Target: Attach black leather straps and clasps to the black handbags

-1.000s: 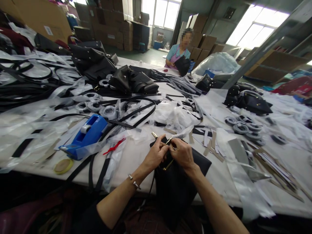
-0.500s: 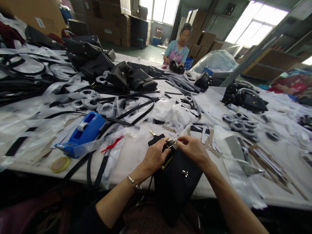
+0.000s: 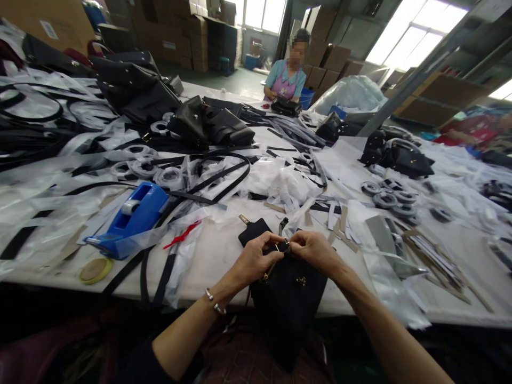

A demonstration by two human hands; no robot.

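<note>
A black handbag (image 3: 286, 306) with gold fittings leans over the table's front edge toward my lap. At its top, my left hand (image 3: 258, 260) pinches a gold-coloured buckle (image 3: 279, 247) between thumb and fingers. Close against it, my right hand (image 3: 314, 253) has its fingertips closed at the same buckle and the black strap there; exactly what they grip is partly hidden. A short dark strap end (image 3: 283, 224) sticks up beyond my fingers. The bag's black flap (image 3: 253, 231), with a gold clasp plate (image 3: 243, 218), lies to the left of my hands.
A blue tape dispenser (image 3: 136, 216), a yellow tape roll (image 3: 95, 270) and a red strip (image 3: 182, 234) lie to the left. Plastic wrap (image 3: 280, 181), black straps and card strips (image 3: 436, 261) cover the table. A co-worker (image 3: 286, 80) handles a black bag across it.
The buckle has turned between my fingers, and a dark strap end now stands up beyond it. My hands have closed nearer together. The whole view has shifted slightly.
</note>
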